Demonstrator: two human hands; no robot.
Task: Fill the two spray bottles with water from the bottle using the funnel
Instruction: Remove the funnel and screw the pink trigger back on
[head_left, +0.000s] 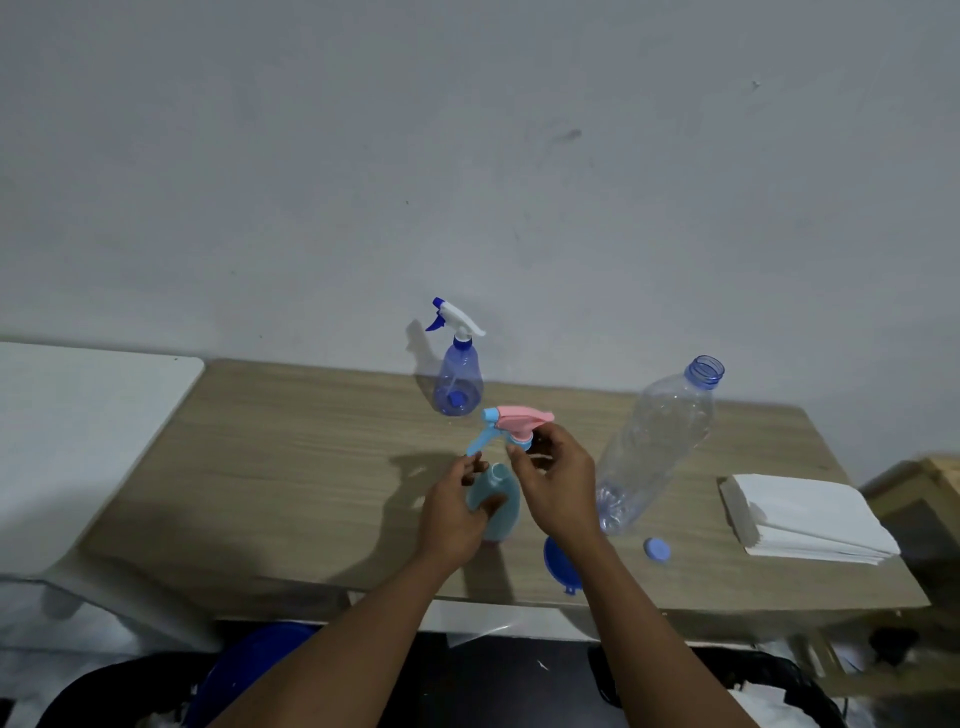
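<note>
At the middle of the frame the left hand (457, 514) is wrapped around the body of a teal spray bottle (500, 512) that stands on the wooden table (285, 467), with the thumb lying across its front. The neck of this bottle is open. Just above it and slightly to the right, the right hand (556, 483) pinches the round collar of a pink and light blue spray head (514, 423) in its fingertips, holding it clear of the neck with the trigger pointing down and left. Behind them, toward the wall (467, 156), a see-through blue spray bottle (457, 387) stands upright with its white and dark blue head screwed on. To the right of the hands a large clear water bottle (657, 447) stands on its base without a cap, its open blue mouth toward the upper right; whether water is left in it is hard to tell. Its blue cap (656, 548) lies on the table near its base. A blue funnel (557, 566) lies near the front edge of the table, partly hidden by the right forearm. A stack of white paper napkins (805, 519) sits at the right end of the table, and a white surface (78, 415) adjoins the table at the left of the frame.
</note>
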